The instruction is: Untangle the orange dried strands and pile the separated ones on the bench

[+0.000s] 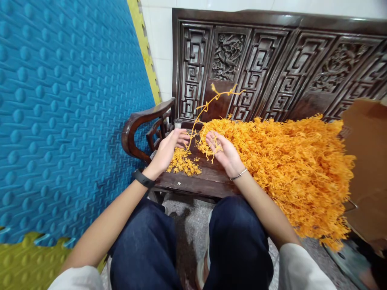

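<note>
My left hand point(169, 147) is over the left part of a dark wooden bench seat, its fingers stretched out and apart. A long, branched yellow-orange plastic stem point(206, 105) rises beside its fingertips; whether they touch is hard to tell. My right hand point(227, 154) is turned palm-inward with straight fingers. In front of that palm shows a small yellow plastic sprig point(217, 148), which does not look gripped. Below my left hand lies a small heap of yellow plastic pieces point(184, 164). A large pile of orange-yellow plastic sprigs point(290, 161) spreads to the right of my right hand.
The bench seat point(193, 184) has a curved armrest point(130, 131) at left and a carved backrest point(229, 56) behind. A blue textured foam mat point(69, 112) stands along the left. At right is a brown cardboard box point(364, 161), beside the pile.
</note>
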Tool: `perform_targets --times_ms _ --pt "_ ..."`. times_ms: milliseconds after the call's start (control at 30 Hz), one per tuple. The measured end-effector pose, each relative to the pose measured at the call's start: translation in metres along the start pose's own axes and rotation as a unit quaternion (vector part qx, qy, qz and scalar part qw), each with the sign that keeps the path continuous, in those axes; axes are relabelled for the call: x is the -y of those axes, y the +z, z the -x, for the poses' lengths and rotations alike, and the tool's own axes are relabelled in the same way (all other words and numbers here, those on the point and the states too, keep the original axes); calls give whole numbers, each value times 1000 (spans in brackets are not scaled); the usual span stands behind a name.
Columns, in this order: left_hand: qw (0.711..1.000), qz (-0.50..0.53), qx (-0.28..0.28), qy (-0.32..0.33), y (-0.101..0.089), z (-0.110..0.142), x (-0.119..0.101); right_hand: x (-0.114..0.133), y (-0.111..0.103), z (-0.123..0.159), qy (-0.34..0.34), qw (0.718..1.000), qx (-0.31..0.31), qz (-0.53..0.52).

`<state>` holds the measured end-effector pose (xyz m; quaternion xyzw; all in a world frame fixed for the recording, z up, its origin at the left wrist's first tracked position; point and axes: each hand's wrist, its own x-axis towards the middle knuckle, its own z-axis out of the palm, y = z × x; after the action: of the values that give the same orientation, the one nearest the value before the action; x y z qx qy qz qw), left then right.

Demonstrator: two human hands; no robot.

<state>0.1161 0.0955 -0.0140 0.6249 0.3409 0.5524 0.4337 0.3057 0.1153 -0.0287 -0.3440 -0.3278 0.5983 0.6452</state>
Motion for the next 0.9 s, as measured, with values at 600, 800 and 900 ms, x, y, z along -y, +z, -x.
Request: perform_targets --times_ms 600,800,900 --pt "994 14 104 -33 -2 1 5 3 13 18 -31 991 61 115" --pt "996 71 31 -54 -7 -1 3 5 9 17 -15 991 50 127" --pt "992 101 -66 -45 -13 -5 2 7 5 15 -19 993 25 114"
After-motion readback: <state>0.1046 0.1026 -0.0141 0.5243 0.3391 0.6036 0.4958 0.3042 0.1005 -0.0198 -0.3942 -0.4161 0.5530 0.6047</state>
